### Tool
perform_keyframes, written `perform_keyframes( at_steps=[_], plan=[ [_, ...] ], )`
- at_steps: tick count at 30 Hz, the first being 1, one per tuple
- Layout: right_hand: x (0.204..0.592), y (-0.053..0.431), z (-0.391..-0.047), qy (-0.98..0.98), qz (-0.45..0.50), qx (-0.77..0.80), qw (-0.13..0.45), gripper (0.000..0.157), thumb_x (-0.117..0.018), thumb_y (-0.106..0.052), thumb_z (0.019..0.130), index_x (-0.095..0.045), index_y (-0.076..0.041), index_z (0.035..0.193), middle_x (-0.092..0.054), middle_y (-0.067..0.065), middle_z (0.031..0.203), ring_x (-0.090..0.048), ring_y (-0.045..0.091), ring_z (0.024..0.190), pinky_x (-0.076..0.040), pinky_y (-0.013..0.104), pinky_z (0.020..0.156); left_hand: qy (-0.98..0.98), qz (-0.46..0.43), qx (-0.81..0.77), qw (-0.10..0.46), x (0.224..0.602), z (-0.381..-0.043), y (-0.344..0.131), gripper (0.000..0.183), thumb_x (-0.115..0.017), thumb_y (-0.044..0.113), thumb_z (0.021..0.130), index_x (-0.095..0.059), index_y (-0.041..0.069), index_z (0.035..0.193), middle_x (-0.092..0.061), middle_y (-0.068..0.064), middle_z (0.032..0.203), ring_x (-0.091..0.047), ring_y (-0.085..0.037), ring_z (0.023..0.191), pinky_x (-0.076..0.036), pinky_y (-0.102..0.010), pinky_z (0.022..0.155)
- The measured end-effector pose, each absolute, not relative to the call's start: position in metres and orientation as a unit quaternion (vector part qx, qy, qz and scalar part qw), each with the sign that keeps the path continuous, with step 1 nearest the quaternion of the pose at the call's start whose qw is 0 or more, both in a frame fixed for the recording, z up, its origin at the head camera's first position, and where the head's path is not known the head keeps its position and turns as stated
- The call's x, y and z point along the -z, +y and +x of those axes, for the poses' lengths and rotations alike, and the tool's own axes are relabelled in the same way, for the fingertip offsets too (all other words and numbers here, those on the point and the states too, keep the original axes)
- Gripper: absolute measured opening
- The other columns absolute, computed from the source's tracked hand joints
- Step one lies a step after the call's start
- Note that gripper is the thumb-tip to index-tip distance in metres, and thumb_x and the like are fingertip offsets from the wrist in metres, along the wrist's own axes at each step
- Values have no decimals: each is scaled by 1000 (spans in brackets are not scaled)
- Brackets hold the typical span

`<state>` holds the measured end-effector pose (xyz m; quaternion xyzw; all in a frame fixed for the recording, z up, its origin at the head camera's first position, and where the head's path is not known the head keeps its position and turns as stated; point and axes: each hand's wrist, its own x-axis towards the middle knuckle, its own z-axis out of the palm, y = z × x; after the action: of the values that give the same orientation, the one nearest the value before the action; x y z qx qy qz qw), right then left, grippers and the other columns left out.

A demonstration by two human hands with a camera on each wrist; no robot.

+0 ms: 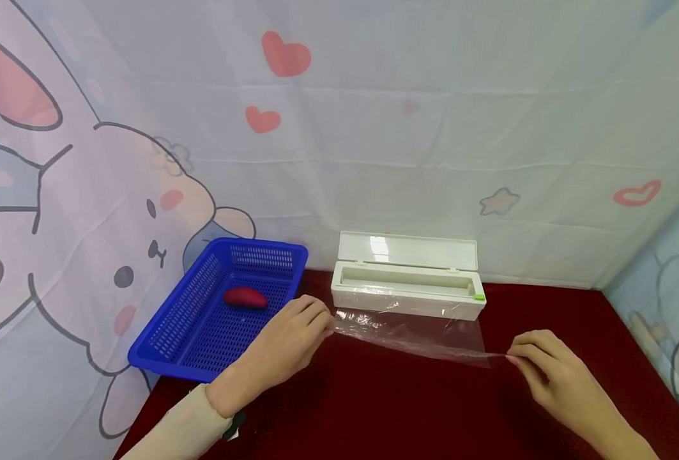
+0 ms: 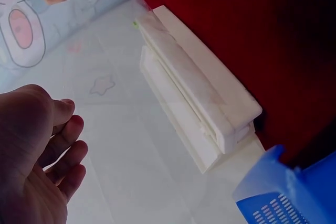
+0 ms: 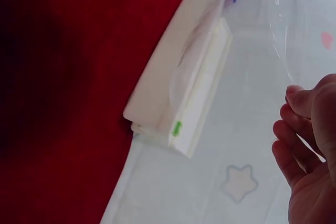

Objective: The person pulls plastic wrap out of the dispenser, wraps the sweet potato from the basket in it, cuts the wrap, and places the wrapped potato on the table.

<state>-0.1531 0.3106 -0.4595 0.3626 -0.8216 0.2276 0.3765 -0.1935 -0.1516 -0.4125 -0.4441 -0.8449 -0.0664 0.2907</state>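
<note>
A clear sheet of plastic wrap (image 1: 414,335) stretches from a white cling film dispenser box (image 1: 408,300) toward the person, above the red tablecloth. My left hand (image 1: 290,335) pinches its left corner, in front of the box's left end. At the right, my right hand (image 1: 554,377) pinches the other corner between thumb and fingers. The box's lid (image 1: 408,250) stands raised at the back, and a green slider (image 1: 479,297) sits at its right end. In the right wrist view the film's edge runs up to the right hand's (image 3: 310,135) thumb.
A blue plastic basket (image 1: 169,368) stands on the left, close to the left forearm, with a dark red oblong item (image 1: 245,297) inside. Behind the red-covered table (image 1: 373,409) hangs a printed cloth backdrop (image 1: 408,140). A small dark object (image 1: 234,425) shows beside the left sleeve.
</note>
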Motion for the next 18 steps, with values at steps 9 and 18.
perform_keyframes(
  at_steps=[9, 18],
  plan=[
    [477, 313, -144, -852, 343, -233, 319, 49, -46, -46, 114, -75, -12, 94, -67, -3, 105, -58, 8, 100, -42, 5, 98, -840, -462, 44, 282, 421, -188, -154, 5, -70, 11, 102, -66, 11, 99, -65, 0, 98, -63, -20, 103, -54, -33, 92],
    [492, 315, -132, -877, 310, -225, 290, 56, -41, -55, 112, -75, -14, 95, -65, -7, 105, -56, 2, 100, -42, 1, 97, -839, -467, 41, 276, 437, -182, -151, 7, -74, 11, 99, -67, 14, 98, -65, 3, 97, -62, -18, 102, -54, -31, 90]
  ],
)
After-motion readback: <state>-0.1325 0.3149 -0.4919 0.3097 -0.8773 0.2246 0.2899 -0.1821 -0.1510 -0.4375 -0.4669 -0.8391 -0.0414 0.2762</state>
